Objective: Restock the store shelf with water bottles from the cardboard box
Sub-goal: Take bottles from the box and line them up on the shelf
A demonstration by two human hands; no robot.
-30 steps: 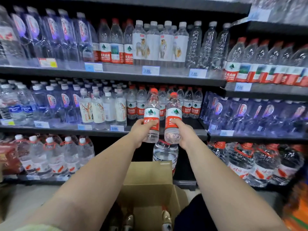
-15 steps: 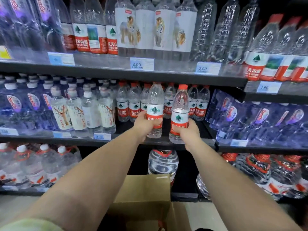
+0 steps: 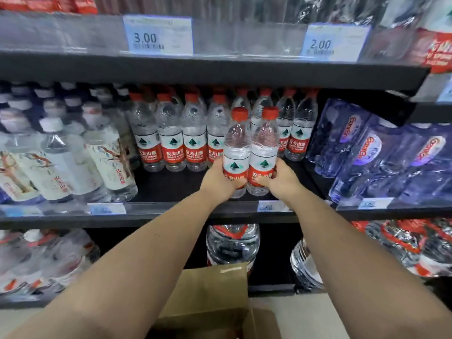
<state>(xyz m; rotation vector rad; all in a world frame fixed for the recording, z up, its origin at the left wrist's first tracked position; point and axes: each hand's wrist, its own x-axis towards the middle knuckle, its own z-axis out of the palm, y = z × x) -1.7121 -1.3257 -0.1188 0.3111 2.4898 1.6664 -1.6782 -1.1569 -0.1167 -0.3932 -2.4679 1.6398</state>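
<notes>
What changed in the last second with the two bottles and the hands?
Both hands carried their bottles forward over the middle shelf edge and brought them together: the left bottle and right bottle now stand side by side, touching, in front of the red-capped row. The camera moved in closer. Unchanged: left hand and right hand still grip their bottles; the cardboard box stays below.

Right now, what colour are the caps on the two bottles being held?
Red, on both held bottles, clearest in the head view.
</notes>
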